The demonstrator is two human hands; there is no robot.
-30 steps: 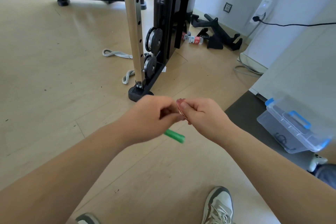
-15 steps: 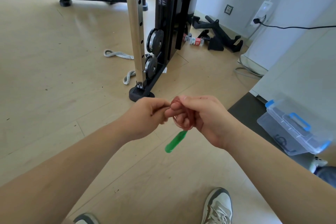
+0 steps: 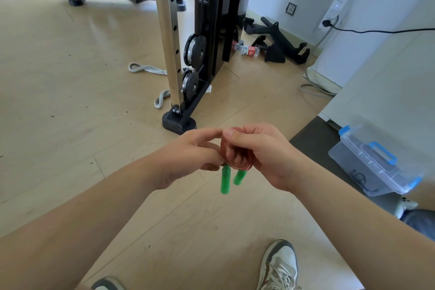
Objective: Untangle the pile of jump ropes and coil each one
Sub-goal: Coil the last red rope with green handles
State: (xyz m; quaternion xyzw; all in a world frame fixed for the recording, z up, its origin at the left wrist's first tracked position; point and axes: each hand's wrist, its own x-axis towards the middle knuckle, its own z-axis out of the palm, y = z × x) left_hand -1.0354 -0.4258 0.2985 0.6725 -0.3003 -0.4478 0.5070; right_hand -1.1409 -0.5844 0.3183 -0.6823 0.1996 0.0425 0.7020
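Note:
A reddish jump rope (image 3: 235,161) is wound into a small tight coil in front of me, above the wooden floor. My right hand (image 3: 261,155) is closed around the coil, thumb on top. My left hand (image 3: 195,155) pinches the coil's left side, just above one handle. Two green handles (image 3: 225,180) hang down below the coil, side by side. No other rope of the pile is in view.
A cable machine's steel post and black base (image 3: 179,122) stand just beyond my hands. A grey rope handle (image 3: 146,69) lies on the floor to their left. A clear bin with blue latches (image 3: 374,169) sits on a dark mat at right. My shoes (image 3: 280,266) are below.
The coil has come into plain sight in my right hand. A second green handle now hangs beside the first, and both point down instead of slanting sideways.

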